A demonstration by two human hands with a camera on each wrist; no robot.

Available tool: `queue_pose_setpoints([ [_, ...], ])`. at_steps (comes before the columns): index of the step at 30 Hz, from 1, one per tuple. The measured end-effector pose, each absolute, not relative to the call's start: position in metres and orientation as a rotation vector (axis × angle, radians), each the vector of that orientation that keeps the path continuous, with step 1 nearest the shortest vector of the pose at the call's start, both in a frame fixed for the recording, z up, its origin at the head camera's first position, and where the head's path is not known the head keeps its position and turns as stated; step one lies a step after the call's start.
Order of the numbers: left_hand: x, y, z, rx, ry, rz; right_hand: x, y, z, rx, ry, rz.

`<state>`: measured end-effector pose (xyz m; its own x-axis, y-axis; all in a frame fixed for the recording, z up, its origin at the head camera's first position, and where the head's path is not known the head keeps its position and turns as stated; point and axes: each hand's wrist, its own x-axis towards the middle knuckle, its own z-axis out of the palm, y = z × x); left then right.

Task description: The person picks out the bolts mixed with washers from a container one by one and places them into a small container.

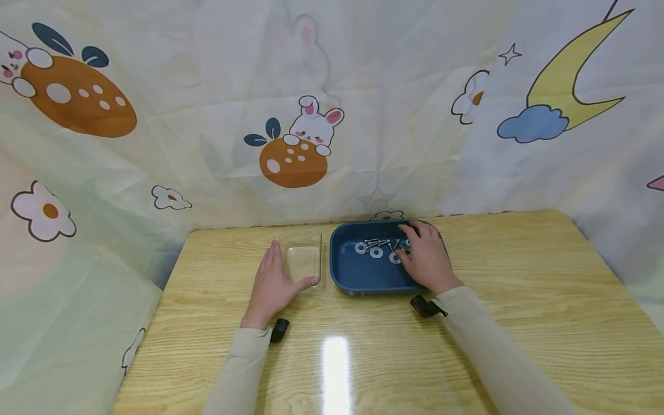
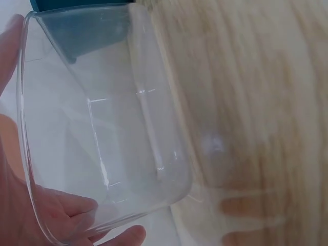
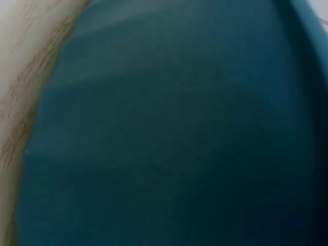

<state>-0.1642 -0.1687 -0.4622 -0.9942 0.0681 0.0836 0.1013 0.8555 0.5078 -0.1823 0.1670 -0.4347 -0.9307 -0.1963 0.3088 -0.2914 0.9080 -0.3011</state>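
Observation:
My left hand (image 1: 270, 292) holds a clear, see-through box (image 1: 303, 262) at its near left corner, fingers along the left side and thumb across the near side. In the left wrist view, fingertips (image 2: 134, 234) show around the outside of the clear box (image 2: 123, 133). Beside it stands a blue tray (image 1: 373, 282) with rounded corners. Over the tray's right part my right hand (image 1: 427, 259) reaches in, thumb and fingers apart, above several bolts (image 1: 377, 244) and flat washers (image 1: 376, 252). The blue tray's outer wall (image 3: 164, 123) fills the right wrist view, hiding the right fingers.
Both containers stand towards the back of a wood-grain table (image 1: 384, 357). A printed cloth curtain (image 1: 394, 115) hangs right behind the table's back edge. A dark camera (image 1: 426, 306) is at the right wrist, and another camera (image 1: 280, 330) at the left.

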Motion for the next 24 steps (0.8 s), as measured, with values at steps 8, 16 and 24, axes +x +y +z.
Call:
queue_pose_setpoints([
  [8, -0.164, -0.169, -0.461, -0.116, -2.959, -0.879, -0.190, 0.165, -0.446, 0.370, -2.847, 0.494],
  [16, -0.165, -0.170, -0.462, -0.106, -2.962, -0.911, -0.198, 0.161, -0.452, 0.366, -2.896, 0.496],
  [24, -0.164, -0.171, -0.462, -0.112, -2.967, -0.937, -0.201, 0.158, -0.457, 0.375, -2.955, 0.428],
])
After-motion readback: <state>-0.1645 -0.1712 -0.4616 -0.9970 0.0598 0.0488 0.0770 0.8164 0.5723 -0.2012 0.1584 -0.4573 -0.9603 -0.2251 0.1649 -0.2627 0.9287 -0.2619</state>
